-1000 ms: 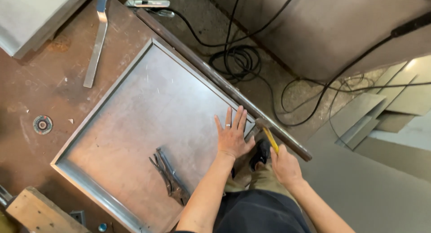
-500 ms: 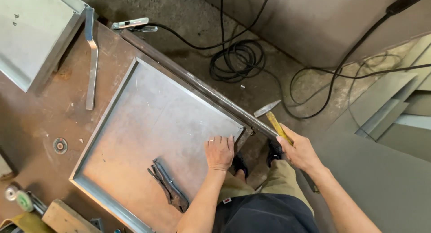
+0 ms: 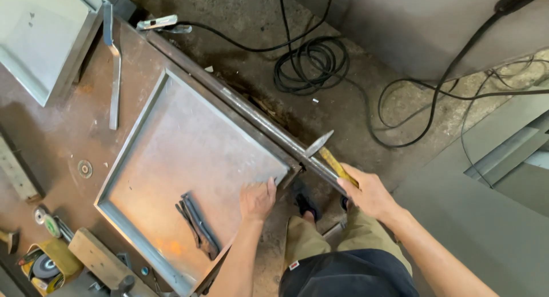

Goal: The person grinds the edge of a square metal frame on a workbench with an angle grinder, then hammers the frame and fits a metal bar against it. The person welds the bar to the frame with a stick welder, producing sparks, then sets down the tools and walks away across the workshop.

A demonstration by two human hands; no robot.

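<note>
Left hand (image 3: 257, 200) flat on steel tray (image 3: 189, 159), right hand (image 3: 369, 193) gripping chipping hammer (image 3: 329, 154).
Tray lies on the counter (image 3: 51, 137); left fingers spread, holding nothing, near the tray's corner. Right fingers clenched on the yellow handle, pick at the corner rail. Looks like seam-chipping step; next strike needs aim, tray pinned.

We look steeply down from our head, fairly near, over our right hand (image 3: 370, 193) and left hand (image 3: 257, 200) at the bench (image 3: 51, 137).

Grey steel tray (image 3: 189, 142) with rust-orange blotches; beside it a yellow-handled hammer (image 3: 334, 159); beyond it black cables (image 3: 311, 62).
</note>
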